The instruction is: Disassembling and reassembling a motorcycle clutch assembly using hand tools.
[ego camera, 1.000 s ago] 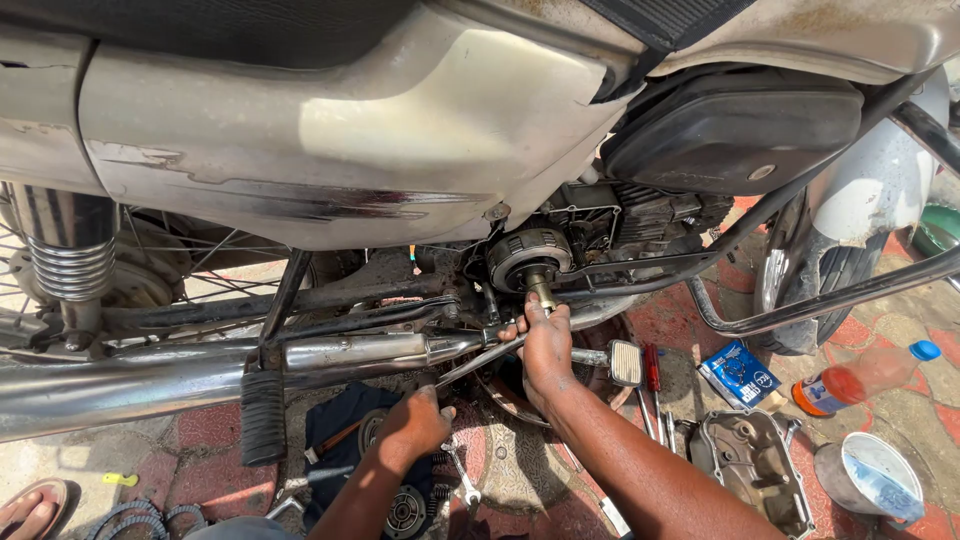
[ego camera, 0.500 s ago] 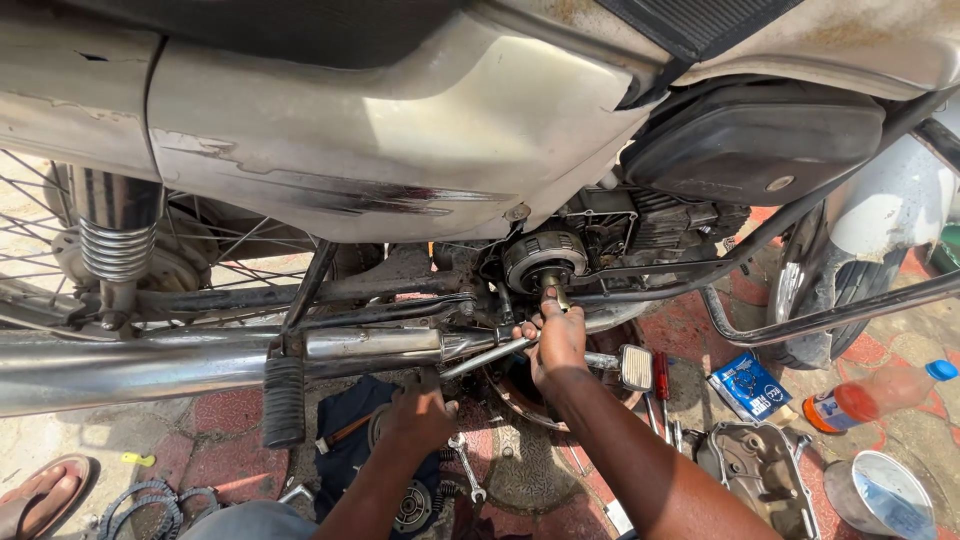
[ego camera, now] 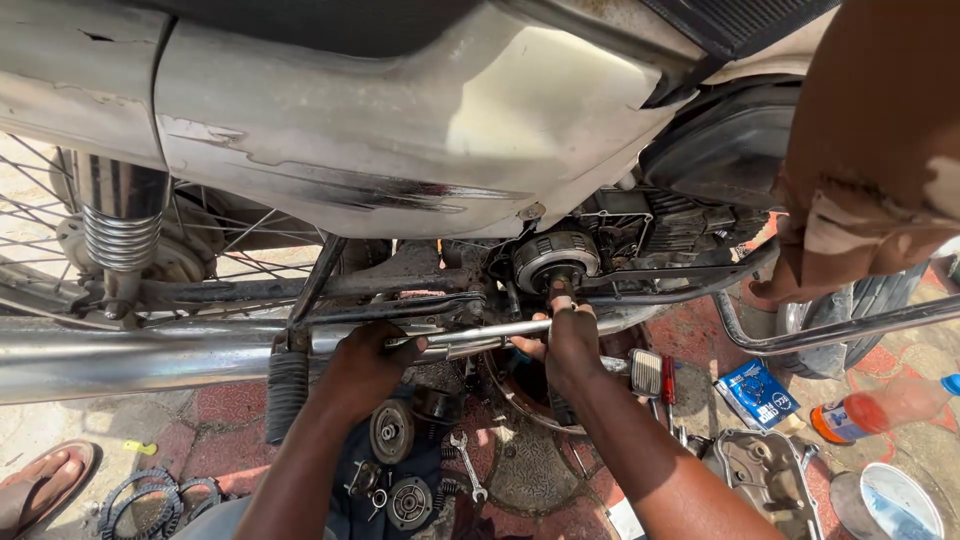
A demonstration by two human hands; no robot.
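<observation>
A motorcycle stands side-on in front of me with its clutch hub (ego camera: 555, 258) exposed under the pale side panel (ego camera: 400, 110). My right hand (ego camera: 572, 340) is closed around the head of a long chrome wrench bar (ego camera: 480, 338), just below the hub, thumb pointing up at it. My left hand (ego camera: 365, 365) grips the same bar further left, above the chrome exhaust pipe (ego camera: 120, 360). The tool's tip is hidden by my fingers.
Round clutch parts (ego camera: 392, 430) and a small spanner (ego camera: 465, 480) lie on a dark cloth below. An engine cover (ego camera: 765, 480), blue box (ego camera: 760, 392), orange bottle (ego camera: 870, 410) and red-handled screwdriver (ego camera: 668, 380) sit right. Another person's limb (ego camera: 870, 150) fills the upper right; a sandalled foot (ego camera: 40, 485) is lower left.
My left hand has risen from near the ground parts and taken hold of the chrome bar. The view has shifted, and another person's limb now shows at upper right.
</observation>
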